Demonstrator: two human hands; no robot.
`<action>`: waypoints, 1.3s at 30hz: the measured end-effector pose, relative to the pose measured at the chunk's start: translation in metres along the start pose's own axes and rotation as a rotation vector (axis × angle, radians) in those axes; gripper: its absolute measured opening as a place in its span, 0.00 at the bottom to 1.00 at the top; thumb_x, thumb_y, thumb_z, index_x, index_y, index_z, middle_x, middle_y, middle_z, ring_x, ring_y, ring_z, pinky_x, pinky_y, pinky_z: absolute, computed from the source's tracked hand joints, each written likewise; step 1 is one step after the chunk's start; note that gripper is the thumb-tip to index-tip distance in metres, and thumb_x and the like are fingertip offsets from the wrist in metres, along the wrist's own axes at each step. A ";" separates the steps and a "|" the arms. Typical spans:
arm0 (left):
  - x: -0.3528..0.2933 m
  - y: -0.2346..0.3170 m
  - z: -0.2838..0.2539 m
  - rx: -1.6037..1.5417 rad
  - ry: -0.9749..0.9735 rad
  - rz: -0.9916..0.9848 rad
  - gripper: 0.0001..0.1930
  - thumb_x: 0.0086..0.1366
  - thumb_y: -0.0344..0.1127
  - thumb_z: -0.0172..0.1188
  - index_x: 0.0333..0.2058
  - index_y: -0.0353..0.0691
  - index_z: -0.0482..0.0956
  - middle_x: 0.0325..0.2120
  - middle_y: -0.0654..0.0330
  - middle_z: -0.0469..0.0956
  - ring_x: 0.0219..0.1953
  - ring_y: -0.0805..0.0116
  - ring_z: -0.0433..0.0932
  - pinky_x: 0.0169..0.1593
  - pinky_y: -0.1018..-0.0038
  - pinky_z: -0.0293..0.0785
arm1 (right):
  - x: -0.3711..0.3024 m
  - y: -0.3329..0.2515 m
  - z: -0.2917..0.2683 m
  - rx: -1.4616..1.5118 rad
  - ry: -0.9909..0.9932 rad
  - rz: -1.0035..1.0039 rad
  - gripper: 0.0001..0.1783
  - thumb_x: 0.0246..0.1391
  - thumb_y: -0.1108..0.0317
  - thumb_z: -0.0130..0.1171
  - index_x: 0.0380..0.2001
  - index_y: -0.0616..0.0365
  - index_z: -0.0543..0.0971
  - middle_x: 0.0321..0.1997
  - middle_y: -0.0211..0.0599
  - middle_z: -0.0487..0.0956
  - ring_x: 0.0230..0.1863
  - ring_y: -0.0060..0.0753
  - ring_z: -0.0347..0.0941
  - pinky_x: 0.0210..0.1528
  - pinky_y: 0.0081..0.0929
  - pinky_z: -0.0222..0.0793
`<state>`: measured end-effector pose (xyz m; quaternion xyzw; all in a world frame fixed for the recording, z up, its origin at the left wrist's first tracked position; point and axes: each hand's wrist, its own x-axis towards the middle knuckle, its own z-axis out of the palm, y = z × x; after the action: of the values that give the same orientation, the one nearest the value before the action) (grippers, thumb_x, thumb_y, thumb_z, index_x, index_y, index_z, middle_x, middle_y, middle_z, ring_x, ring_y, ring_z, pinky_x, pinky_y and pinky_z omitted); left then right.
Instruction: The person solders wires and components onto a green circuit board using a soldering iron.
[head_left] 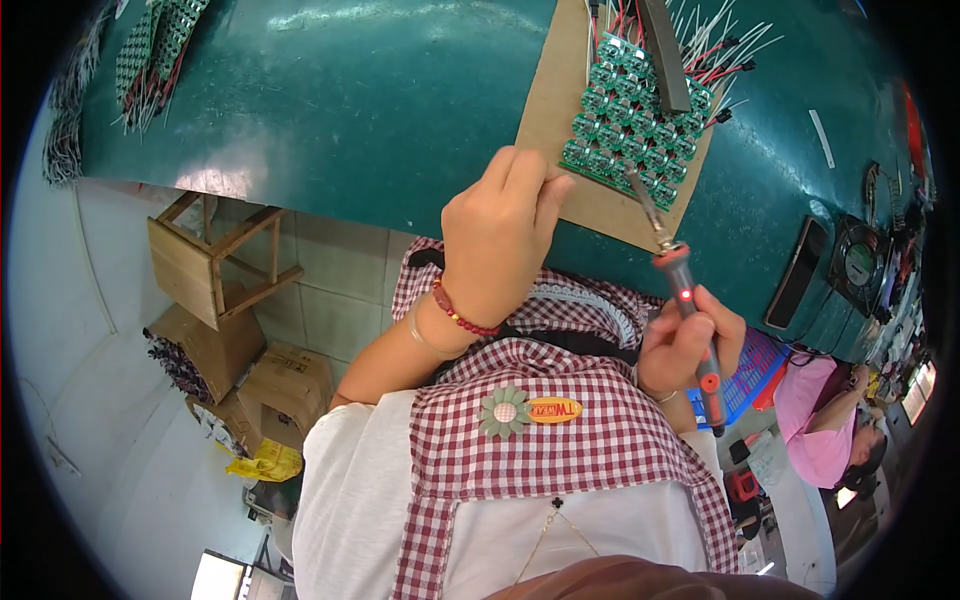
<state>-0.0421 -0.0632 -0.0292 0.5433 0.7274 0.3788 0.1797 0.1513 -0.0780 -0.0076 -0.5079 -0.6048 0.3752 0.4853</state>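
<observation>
The right hand (pixel 672 352) has its grip closed around a soldering iron (pixel 679 272), whose tip points toward eleven o'clock, over the lower rows of a sheet of green circuit boards (pixel 612 128). The left hand (pixel 498 222) has thumb and fingers drawn together at the sheet's eight o'clock edge; whether they pinch anything I cannot tell. A dark bar (pixel 664 55) lies across the boards at one o'clock, and brown cardboard (pixel 548 125) sits beneath, on the green desk (pixel 380 110). At the right hand's two o'clock is a phone (pixel 797 272).

Green circuit boards (pixel 622 128), maroon-and-white checked apron (pixel 590 460)
</observation>
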 end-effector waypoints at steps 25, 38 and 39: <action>-0.004 0.010 0.023 -0.024 -0.035 0.040 0.10 0.52 0.26 0.66 0.22 0.37 0.71 0.20 0.60 0.73 0.18 0.71 0.75 0.21 0.77 0.68 | 0.000 0.016 -0.011 0.029 -0.053 0.072 0.11 0.55 0.67 0.52 0.36 0.65 0.74 0.17 0.36 0.74 0.15 0.20 0.68 0.19 0.17 0.63; -0.004 0.011 0.013 -0.075 -0.052 0.029 0.07 0.53 0.23 0.63 0.25 0.35 0.71 0.22 0.58 0.72 0.20 0.68 0.76 0.23 0.76 0.70 | -0.005 0.011 -0.013 0.075 0.049 0.059 0.13 0.55 0.65 0.54 0.35 0.66 0.74 0.21 0.38 0.76 0.15 0.22 0.69 0.19 0.18 0.65; -0.004 0.012 0.014 -0.076 -0.056 0.030 0.07 0.53 0.23 0.62 0.25 0.35 0.72 0.21 0.58 0.71 0.20 0.68 0.75 0.22 0.76 0.70 | -0.005 0.011 -0.013 0.077 0.048 0.059 0.13 0.55 0.65 0.54 0.35 0.66 0.74 0.21 0.38 0.76 0.15 0.22 0.69 0.19 0.18 0.65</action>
<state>-0.0236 -0.0604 -0.0302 0.5573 0.6988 0.3935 0.2151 0.1665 -0.0808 -0.0154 -0.5154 -0.5631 0.3999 0.5073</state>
